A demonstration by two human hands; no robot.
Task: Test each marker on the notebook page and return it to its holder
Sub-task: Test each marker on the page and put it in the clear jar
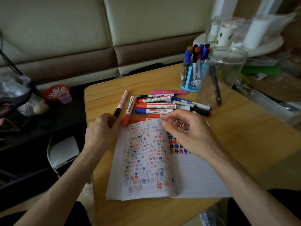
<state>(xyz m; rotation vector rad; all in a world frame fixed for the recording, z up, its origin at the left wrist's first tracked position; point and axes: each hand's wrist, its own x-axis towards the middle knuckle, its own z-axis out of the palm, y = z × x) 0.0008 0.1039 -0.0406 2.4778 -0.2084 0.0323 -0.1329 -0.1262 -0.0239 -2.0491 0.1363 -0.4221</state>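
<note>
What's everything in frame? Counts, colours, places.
table: one, wood, under everything
notebook: one, open, white with coloured test marks, table front
loose markers: about a dozen, mostly red, blue, black, behind notebook
pink marker: one, back of pile
holder: one, blue, table back, full of markers
jar: one, clear, right of holder, dark marker inside
left hand: fingers at black-capped marker
right hand: fingers curled over notebook top

1. notebook (146, 160): open, lying flat, left page crowded with red, blue and dark test marks.
2. markers (156, 106): red, blue, black, pink, heaped sideways just beyond the notebook's top edge.
3. holder (192, 79): blue, upright behind the heap, packed with standing markers.
</note>
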